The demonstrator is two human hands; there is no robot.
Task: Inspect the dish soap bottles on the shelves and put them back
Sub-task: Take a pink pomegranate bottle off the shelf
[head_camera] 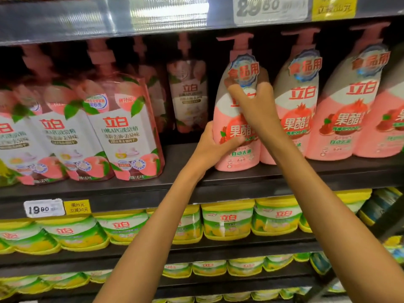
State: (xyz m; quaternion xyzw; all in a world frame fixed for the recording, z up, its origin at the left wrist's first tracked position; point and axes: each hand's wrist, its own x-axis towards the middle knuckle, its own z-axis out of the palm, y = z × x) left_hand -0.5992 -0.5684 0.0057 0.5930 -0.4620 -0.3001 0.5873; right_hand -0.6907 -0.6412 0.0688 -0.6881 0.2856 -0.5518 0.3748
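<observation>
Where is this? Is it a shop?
Most likely a supermarket aisle: rows of the same pink soap bottles fill a dark shelf, and a price tag is stuck on its edge.

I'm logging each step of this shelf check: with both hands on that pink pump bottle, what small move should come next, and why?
Probably release it. The pink pump bottle appears to stand upright on the shelf, in line with its neighbours, while the left hand grips its lower side and the right hand its shoulder.
</observation>
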